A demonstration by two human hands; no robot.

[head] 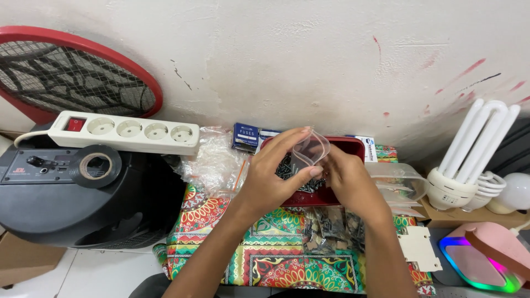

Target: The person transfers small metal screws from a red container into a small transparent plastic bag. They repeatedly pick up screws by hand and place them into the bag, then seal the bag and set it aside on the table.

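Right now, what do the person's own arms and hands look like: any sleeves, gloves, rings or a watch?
Both forearms are bare as far as the bottom edge of the picture, with no sleeves in view. The left hand and the right hand wear no gloves. No ring, watch or bracelet shows on the visible fingers and wrists. The fingernails are short and unpainted.

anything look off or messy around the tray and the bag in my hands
Nothing looks spilled: the screws sit inside the red tray, and both hands, left hand and right hand, hold the small clear bag open above it. Only the wall stands out, cracked and streaked with red marks.
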